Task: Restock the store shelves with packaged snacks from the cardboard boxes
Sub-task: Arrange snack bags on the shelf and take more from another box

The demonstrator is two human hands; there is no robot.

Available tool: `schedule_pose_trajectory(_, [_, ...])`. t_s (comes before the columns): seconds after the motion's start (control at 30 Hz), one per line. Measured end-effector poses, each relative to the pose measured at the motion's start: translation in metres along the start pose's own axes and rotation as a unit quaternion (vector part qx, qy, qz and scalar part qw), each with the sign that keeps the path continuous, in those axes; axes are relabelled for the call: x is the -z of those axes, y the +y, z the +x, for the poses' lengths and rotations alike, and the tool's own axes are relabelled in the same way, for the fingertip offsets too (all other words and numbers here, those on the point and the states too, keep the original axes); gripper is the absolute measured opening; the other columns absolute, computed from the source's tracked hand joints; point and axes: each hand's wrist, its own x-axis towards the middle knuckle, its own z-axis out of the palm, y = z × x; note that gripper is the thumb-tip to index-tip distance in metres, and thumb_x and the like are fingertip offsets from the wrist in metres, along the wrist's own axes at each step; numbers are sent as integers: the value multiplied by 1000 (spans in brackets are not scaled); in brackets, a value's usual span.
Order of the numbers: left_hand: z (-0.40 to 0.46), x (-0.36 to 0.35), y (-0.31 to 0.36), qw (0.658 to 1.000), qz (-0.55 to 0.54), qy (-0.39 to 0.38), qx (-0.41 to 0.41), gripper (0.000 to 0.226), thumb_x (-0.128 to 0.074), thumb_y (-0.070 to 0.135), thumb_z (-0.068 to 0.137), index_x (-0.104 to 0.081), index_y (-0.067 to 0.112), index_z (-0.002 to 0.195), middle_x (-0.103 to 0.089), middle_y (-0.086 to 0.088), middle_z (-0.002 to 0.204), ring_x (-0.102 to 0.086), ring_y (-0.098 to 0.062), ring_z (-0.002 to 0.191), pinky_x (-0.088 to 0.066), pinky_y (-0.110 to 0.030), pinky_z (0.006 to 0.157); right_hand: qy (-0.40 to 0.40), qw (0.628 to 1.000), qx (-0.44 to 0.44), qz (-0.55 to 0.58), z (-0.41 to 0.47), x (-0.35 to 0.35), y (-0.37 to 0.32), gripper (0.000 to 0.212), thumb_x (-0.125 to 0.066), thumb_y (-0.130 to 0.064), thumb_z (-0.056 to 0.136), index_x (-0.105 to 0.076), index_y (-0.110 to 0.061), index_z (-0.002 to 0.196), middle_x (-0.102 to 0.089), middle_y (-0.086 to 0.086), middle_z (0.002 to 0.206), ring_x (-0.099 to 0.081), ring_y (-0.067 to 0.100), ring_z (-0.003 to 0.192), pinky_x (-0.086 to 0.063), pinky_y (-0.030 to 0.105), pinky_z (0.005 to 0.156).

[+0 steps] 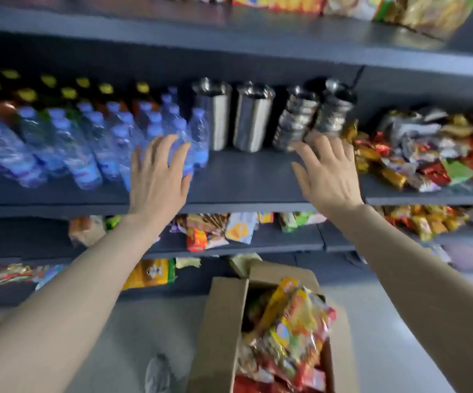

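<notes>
Fingers [173, 148] straight, shelfward (box [224, 330] upright)

2 bare forearms, left hand [157, 177], right hand [329, 177]; seemingly no rings.

Bottles [59, 143] left of canisters [238, 117] (probably steel); box [224, 330] below.

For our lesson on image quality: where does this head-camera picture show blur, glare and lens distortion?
Head view: motion blur smears the water bottles and the snack packets in the cardboard box; glare streaks the steel containers; the wide lens bends the shelf edge; both hands stay fairly sharp.
</notes>
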Motion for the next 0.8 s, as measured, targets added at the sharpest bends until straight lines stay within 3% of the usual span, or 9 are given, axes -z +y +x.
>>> schedule_pose_trajectory(0.33, [-113, -152, 127, 976, -92, -190, -57, 57, -67, 31, 85, -49, 13, 137, -45, -12, 137, -44, -36, 125, -41, -54, 99, -213, 963, -158, 39, -231, -89, 17, 40, -52, -31, 98, -58, -13, 133, -58, 17, 127, -55, 40, 112, -40, 49, 91])
schedule_pose_trajectory(0.6, [-236, -271, 196, 925, -161, -334, -79, 64, -77, 28, 78, -56, 10, 135, -53, -15, 134, -54, -35, 118, -49, -48, 95, -388, 858, -333, 55, -396, -155, -8, 48, -43, -45, 98, -44, -27, 142, -50, 10, 135, -51, 35, 116, -43, 45, 92])
schedule_pose_trajectory(0.8, [-315, -343, 218, 884, -173, -429, -68, 69, -76, 36, 79, -53, 13, 139, -54, -12, 135, -57, -31, 116, -51, -44, 94, -493, 792, -357, 46, -476, -208, -7, 60, -42, -55, 100, -34, -29, 154, -37, 10, 157, -41, 36, 135, -36, 48, 104])
